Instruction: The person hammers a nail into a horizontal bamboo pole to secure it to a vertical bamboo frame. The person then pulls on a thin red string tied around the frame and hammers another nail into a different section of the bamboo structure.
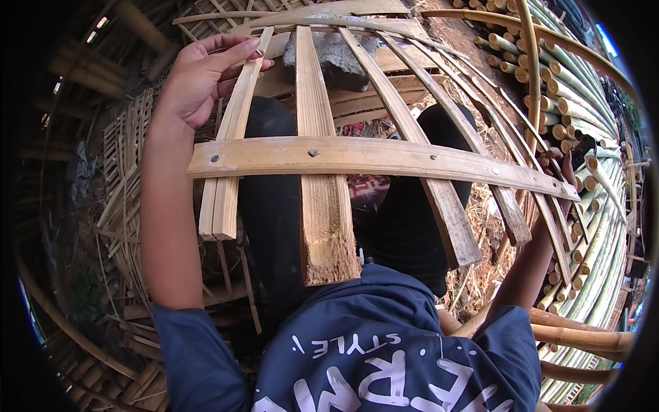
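Observation:
A panel of pale bamboo slats point(317, 103) lies across my lap, with a crosswise bamboo strip point(371, 156) fixed over them by several nail heads. At the far left, my left hand point(206, 77) is closed round the upper part of a split slat point(240, 113). A small shiny metal piece point(259, 53) shows at its thumb tip; its kind is unclear. Beyond the strip's right end is my right hand point(555, 163), partly hidden by slats. Its fingers are curled beside a dark object point(583, 147) that I cannot make out.
A grey stone block point(328, 62) lies beneath the panel's far end. Stacked bamboo poles point(583, 103) fill the right side. Woven bamboo lattice point(130, 137) stands at left, and straw point(473, 275) covers ground near my right knee. Curved bamboo rails point(583, 338) cross at lower right.

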